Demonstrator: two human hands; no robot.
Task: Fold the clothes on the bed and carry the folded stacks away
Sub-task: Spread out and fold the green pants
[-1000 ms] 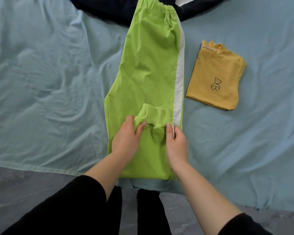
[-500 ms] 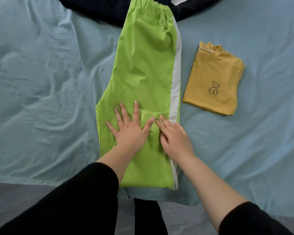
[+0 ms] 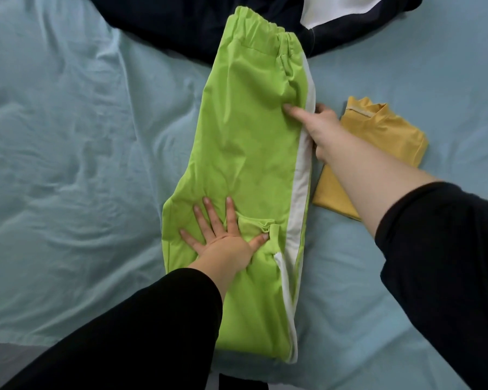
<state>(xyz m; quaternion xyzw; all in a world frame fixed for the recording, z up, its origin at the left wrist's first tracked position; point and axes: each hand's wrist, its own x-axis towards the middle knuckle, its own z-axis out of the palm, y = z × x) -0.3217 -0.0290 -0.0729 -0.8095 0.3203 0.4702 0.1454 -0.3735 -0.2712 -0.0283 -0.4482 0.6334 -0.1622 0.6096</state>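
The left hand (image 3: 223, 243) presses flat, fingers spread, on the green trousers (image 3: 245, 142) lying lengthwise on the bed (image 3: 68, 136). Farther up, the right hand (image 3: 321, 130) pinches their white-striped edge, just beside the folded yellow shirt (image 3: 389, 130). The waistband overlaps a dark garment (image 3: 195, 26).

Two hands on lime-green fabric trousers (image 3: 245, 142) laid lengthwise on a wrinkled light blue bed sheet (image 3: 68, 136).

The left hand (image 3: 223, 243) presses flat, fingers spread, beside a bunched cuff. Higher up, the right hand (image 3: 319, 128) pinches the trousers' white-striped edge, thumb on top. A folded mustard-yellow top (image 3: 389, 136) lies just beside that edge, partly hidden by the right forearm. A dark navy garment with a white panel (image 3: 195, 23) lies under the waistband end.
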